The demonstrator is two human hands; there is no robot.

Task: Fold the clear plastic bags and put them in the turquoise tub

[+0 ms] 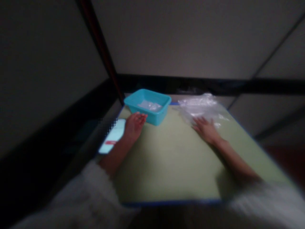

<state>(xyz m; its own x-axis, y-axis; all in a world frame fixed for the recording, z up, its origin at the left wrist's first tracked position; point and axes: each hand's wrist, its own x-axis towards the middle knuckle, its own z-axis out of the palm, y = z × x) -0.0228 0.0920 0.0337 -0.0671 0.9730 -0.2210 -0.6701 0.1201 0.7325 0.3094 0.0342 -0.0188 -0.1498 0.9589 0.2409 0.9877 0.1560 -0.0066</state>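
My left hand is at the near left corner of a turquoise plastic basket, its fingers loosely bent and apart. I see nothing in it, though the picture is blurred; whether it touches the basket I cannot tell. Inside the basket lies some clear, crinkled plastic. On the right, my right hand rests with spread fingers on the near edge of a pile of clear plastic bags. The fingers lie over the plastic and are not closed around it.
Both hands are over a pale green table with a blue edge. A phone with a lit screen lies at the table's left side, beside my left forearm. Behind the table stands a grey wall with a dark band.
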